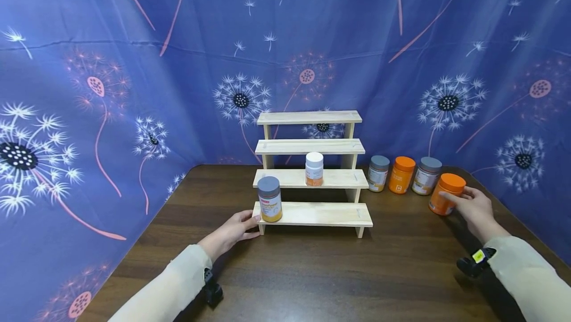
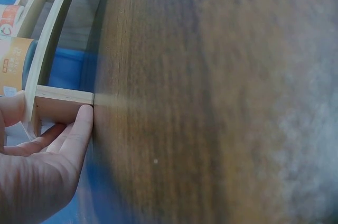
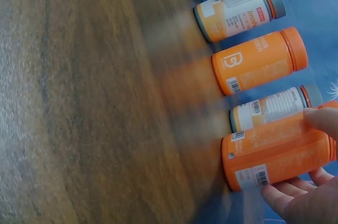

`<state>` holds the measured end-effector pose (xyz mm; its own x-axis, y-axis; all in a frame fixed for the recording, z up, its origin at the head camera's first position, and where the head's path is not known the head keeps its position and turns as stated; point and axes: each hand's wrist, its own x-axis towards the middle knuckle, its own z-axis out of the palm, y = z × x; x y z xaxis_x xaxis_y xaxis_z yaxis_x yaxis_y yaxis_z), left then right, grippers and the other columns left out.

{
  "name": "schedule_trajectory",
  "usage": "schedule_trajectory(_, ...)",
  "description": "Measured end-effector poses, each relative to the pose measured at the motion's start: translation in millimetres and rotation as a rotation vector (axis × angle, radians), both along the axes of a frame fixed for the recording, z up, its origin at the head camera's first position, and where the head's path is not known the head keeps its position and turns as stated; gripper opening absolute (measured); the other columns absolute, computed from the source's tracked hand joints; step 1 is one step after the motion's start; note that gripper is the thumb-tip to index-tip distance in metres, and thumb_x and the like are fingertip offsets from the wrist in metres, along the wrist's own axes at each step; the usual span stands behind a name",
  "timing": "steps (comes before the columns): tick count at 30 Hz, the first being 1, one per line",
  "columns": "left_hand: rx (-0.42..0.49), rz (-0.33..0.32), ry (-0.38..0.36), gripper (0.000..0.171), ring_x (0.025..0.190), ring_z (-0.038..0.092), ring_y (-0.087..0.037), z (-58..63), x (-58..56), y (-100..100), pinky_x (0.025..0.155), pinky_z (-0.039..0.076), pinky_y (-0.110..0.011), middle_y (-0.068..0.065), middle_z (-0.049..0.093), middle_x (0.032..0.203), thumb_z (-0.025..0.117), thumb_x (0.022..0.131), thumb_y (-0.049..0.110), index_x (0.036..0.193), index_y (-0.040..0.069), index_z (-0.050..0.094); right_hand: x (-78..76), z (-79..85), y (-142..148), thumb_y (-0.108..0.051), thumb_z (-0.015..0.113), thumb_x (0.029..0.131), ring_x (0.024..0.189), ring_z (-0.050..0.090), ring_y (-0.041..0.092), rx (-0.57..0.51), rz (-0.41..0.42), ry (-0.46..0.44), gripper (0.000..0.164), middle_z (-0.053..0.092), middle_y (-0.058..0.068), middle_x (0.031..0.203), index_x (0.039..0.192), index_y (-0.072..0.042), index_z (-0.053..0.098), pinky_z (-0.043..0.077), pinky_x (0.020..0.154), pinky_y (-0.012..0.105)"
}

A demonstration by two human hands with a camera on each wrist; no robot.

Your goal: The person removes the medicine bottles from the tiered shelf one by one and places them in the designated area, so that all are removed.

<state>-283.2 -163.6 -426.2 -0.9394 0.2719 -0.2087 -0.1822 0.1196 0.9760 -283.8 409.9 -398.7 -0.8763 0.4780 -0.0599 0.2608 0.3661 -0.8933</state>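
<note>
Head view: right hand (image 1: 478, 211) grips the nearer orange jar (image 1: 441, 202) near the right edge of the tabletop (image 1: 339, 277), probably stiff, slick, best held mid-body; left hand (image 1: 231, 232) grasps the shelf (image 1: 321, 214) at its front-left corner.

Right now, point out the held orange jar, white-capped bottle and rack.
Held orange jar (image 3: 280, 152): right wrist view, body side.
White-capped bottle (image 1: 314, 169): head view, body.
Rack (image 1: 310, 146): head view, second shelf from top.

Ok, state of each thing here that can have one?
Rack: standing
Left fingers: gripping the rack's lower left end
Front orange jar: lidded, held
Right fingers: gripping that jar
Other orange jar: upright, lidded
Two grey-lidded jars beside the rack: upright, closed
Grey-lidded jar on the rack: upright, closed
White bottle: upright, capped
</note>
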Motion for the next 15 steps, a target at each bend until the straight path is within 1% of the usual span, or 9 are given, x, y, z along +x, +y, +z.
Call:
schedule_trajectory(2,0.003,0.0,0.005,0.048,0.126,0.047,-0.034,-0.3,0.1,-0.2,0.097,0.056,-0.041,-0.03,0.045,0.138,0.047,0.103,0.014,0.141,-0.012,0.034,-0.3,2.3,-1.0,-0.054,0.061,0.088,0.13,0.037,0.042,-0.02,-0.021,0.01,0.097,0.026,0.03,0.153,0.151,0.004,0.016,0.04,0.11,0.057)
schedule_trajectory(5,0.003,0.007,0.007,0.048,0.126,0.047,-0.034,-0.2,1.0,-0.2,0.097,0.056,-0.042,-0.03,0.045,0.137,0.047,0.103,0.014,0.141,-0.012,0.034,0.1,7.3,-3.6,-0.054,0.061,0.088,0.122,0.043,0.036,0.013,-0.049,0.016,0.094,0.032,0.027,0.15,0.151,0.002,0.02,0.046,0.107,0.05)
schedule_trajectory(6,0.002,0.007,0.007,0.048,0.126,0.047,-0.034,-0.4,1.1,-0.2,0.097,0.056,-0.042,-0.03,0.045,0.137,0.047,0.103,0.014,0.141,-0.012,0.034,0.5,9.4,-3.9,-0.052,0.061,0.089,0.119,0.045,0.034,0.014,-0.043,0.026,0.093,0.035,0.027,0.147,0.151,0.003,0.02,0.048,0.106,0.047)
schedule_trajectory(8,0.001,0.01,0.005,0.047,0.126,0.047,-0.035,-0.5,1.4,0.0,0.097,0.055,-0.043,-0.03,0.045,0.137,0.047,0.103,0.013,0.141,-0.012,0.034,0.9,13.6,-5.5,-0.049,0.062,0.089,0.105,0.05,0.022,0.03,-0.065,0.039,0.089,0.045,0.02,0.134,0.151,0.002,0.024,0.057,0.092,0.03)
schedule_trajectory(9,-0.001,0.008,0.005,0.047,0.127,0.047,-0.036,-0.7,1.3,0.0,0.098,0.055,-0.043,-0.03,0.045,0.137,0.047,0.103,0.013,0.141,-0.012,0.034,0.7,15.4,-6.0,-0.049,0.063,0.089,0.098,0.05,0.015,0.024,-0.072,0.049,0.088,0.049,0.014,0.126,0.15,0.001,0.026,0.058,0.083,0.022)
schedule_trajectory(10,-0.001,0.009,0.003,0.047,0.127,0.046,-0.036,-0.4,1.3,0.1,0.097,0.055,-0.043,-0.03,0.045,0.137,0.047,0.103,0.013,0.141,-0.012,0.034,0.9,17.6,-6.9,-0.047,0.064,0.089,0.093,0.05,0.01,0.005,-0.078,0.059,0.086,0.051,0.008,0.12,0.15,0.001,0.027,0.058,0.077,0.018)
schedule_trajectory(12,-0.001,0.01,0.0,0.047,0.128,0.045,-0.037,0.0,0.8,0.4,0.098,0.055,-0.043,-0.03,0.045,0.138,0.047,0.103,0.013,0.141,-0.011,0.034,0.8,21.4,-8.4,-0.045,0.066,0.088,0.084,0.045,-0.001,-0.029,-0.093,0.077,0.084,0.048,-0.005,0.107,0.149,-0.001,0.03,0.051,0.06,0.007)
schedule_trajectory(13,-0.003,0.012,-0.001,0.047,0.129,0.045,-0.038,0.2,0.4,0.6,0.097,0.056,-0.043,-0.029,0.045,0.138,0.047,0.103,0.013,0.141,-0.011,0.035,0.9,23.3,-9.4,-0.044,0.066,0.088,0.084,0.043,-0.002,-0.041,-0.099,0.083,0.082,0.047,-0.008,0.105,0.149,-0.002,0.031,0.047,0.057,0.004)
schedule_trajectory(15,0.001,0.012,0.001,0.047,0.129,0.045,-0.038,0.6,-0.3,0.7,0.098,0.055,-0.043,-0.029,0.045,0.138,0.047,0.103,0.013,0.141,-0.011,0.035,0.8,27.8,-11.1,-0.044,0.067,0.088,0.09,0.047,0.002,-0.062,-0.11,0.089,0.08,0.045,-0.013,0.103,0.149,-0.005,0.033,0.048,0.058,0.004)
